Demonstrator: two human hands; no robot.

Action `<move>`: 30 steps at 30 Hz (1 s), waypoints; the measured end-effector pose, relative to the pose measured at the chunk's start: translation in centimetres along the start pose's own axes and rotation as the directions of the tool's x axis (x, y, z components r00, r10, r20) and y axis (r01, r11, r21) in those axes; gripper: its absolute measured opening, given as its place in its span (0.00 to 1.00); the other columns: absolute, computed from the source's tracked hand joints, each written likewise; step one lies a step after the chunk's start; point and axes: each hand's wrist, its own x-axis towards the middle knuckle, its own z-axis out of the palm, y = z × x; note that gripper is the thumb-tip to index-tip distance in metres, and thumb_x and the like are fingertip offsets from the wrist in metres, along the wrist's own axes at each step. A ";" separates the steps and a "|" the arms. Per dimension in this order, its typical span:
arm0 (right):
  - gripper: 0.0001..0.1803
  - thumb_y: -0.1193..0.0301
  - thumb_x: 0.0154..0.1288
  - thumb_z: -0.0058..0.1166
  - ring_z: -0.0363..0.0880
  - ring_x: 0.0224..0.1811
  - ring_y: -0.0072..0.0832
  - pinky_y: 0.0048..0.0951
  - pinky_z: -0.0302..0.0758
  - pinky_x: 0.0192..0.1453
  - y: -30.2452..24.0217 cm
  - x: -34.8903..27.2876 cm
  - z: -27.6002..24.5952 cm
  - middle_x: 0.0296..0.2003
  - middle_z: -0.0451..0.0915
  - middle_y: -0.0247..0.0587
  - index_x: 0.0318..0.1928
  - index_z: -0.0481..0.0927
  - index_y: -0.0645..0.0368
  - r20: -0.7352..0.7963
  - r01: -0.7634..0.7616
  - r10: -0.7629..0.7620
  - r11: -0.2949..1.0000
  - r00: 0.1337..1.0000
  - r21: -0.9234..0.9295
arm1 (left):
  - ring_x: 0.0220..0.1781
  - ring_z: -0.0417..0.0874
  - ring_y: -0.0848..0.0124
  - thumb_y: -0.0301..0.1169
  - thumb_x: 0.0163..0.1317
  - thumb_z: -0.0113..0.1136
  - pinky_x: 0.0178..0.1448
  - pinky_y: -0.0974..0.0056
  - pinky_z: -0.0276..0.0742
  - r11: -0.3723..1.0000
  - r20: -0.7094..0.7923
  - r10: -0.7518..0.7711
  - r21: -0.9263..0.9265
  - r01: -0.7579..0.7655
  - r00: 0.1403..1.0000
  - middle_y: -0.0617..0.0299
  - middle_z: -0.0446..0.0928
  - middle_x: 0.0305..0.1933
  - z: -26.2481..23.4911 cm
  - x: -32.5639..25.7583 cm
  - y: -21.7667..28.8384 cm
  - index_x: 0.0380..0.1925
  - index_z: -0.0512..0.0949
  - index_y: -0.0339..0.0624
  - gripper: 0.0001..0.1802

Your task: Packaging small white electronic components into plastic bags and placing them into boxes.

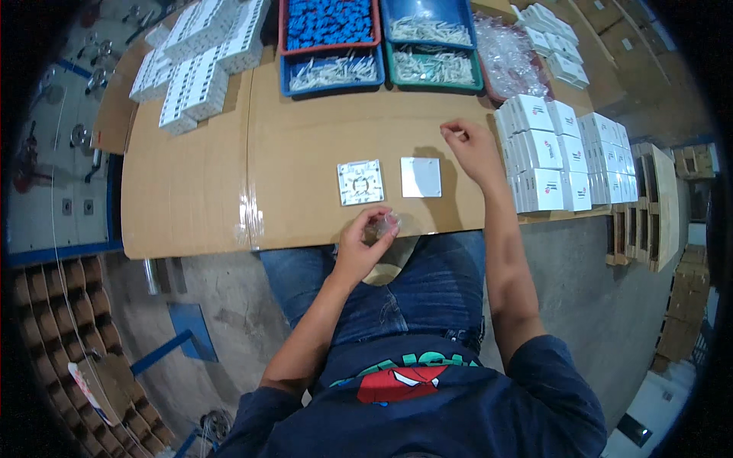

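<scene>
in the head view, the left hand (359,241) is pinching crumpled clear plastic (388,222), lower centre. the right hand (470,145) is hovering right of centre, fingertips close together; whether they're holding anything, i can't tell. a white base (360,184) and white plate (421,178) are lying mid-frame. bagging small parts seems underway; next is probably calling for opening the plastic.

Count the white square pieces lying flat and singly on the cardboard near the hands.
2: one with fittings on its face lies just beyond the left hand; the plain one lies to its right, left of the right hand.
</scene>
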 end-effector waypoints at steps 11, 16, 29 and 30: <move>0.10 0.68 0.61 0.57 0.86 0.44 0.47 0.46 0.82 0.47 5.0 16.8 3.7 0.41 0.87 0.48 0.40 0.88 0.53 -0.151 0.060 -0.143 0.889 0.978 -0.454 | 0.57 0.79 0.71 0.28 0.63 0.70 0.63 0.65 0.72 0.972 -0.005 -0.054 -0.230 0.052 0.999 0.60 0.79 0.53 0.6 -0.4 0.2 0.56 0.75 0.38 0.23; 0.10 0.67 0.58 0.59 0.87 0.45 0.47 0.47 0.83 0.46 5.0 19.2 4.3 0.41 0.87 0.50 0.37 0.88 0.56 -0.158 -0.056 -0.066 0.747 0.985 -0.663 | 0.57 0.79 0.73 0.22 0.63 0.68 0.64 0.66 0.72 0.995 0.004 -0.038 -0.090 0.038 0.999 0.61 0.79 0.54 -0.2 -0.3 0.9 0.56 0.74 0.38 0.21; 0.12 0.67 0.58 0.59 0.87 0.46 0.50 0.48 0.83 0.50 5.2 19.5 4.5 0.43 0.86 0.53 0.38 0.87 0.60 -0.211 -0.100 -0.029 0.812 0.977 -0.575 | 0.52 0.81 0.72 0.31 0.63 0.70 0.59 0.65 0.75 1.000 -0.055 -0.009 -0.008 0.008 0.998 0.61 0.82 0.49 -0.4 -0.1 0.9 0.54 0.77 0.40 0.21; 0.12 0.67 0.58 0.59 0.86 0.46 0.50 0.48 0.83 0.50 5.4 19.7 4.5 0.43 0.85 0.52 0.38 0.87 0.60 -0.208 -0.107 -0.022 0.799 0.978 -0.591 | 0.51 0.81 0.72 0.30 0.63 0.70 0.58 0.65 0.76 1.000 -0.046 -0.008 -0.011 0.007 0.999 0.61 0.82 0.48 -0.3 -0.1 1.2 0.54 0.77 0.40 0.20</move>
